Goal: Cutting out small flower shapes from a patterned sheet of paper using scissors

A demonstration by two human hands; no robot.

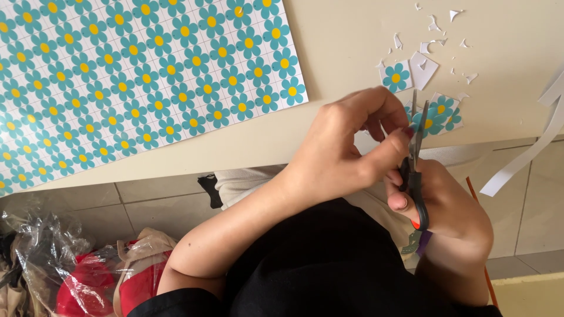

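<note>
Gripping black scissors (415,170) in our right hand (452,220), blades pointing to twelve o'clock, we pinch a flower cutout (432,117) with our left hand (346,147) fingers, just at ten o'clock of the blades.

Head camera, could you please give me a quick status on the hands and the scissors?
Left hand pinching a small teal flower paper cutout. Right hand shut on black-handled scissors, blades at the cutout. White paper scraps on the beige table; nothing blocking.

The left hand (346,147) is reaching across the body with its fingers curled and pinched together. The right hand (452,205) is sitting under it, fingers bent in a tight grip.
</note>
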